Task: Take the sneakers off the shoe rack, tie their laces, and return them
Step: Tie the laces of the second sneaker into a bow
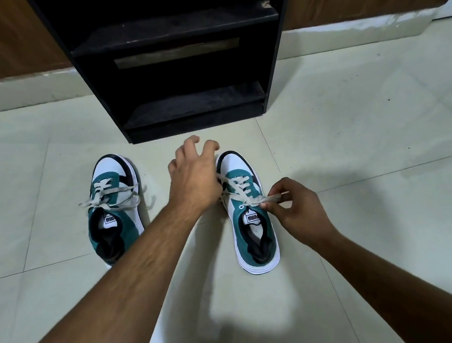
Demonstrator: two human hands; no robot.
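Observation:
Two teal, white and black sneakers stand on the floor with toes toward the rack. The left sneaker (pixel 115 207) has its grey laces tied in a bow. The right sneaker (pixel 249 212) has loose laces. My right hand (pixel 295 209) pinches the right-side lace end (pixel 276 195) beside the tongue. My left hand (pixel 195 173) hovers at the right sneaker's left side near the toe, fingers spread; the left-side lace (pixel 221 177) runs under it, and I cannot tell if it is held.
A black shoe rack (pixel 189 33) with bare shelves stands straight ahead on the pale tiled floor (pixel 351 134). Wooden panels line the wall on both sides of it, above a light skirting.

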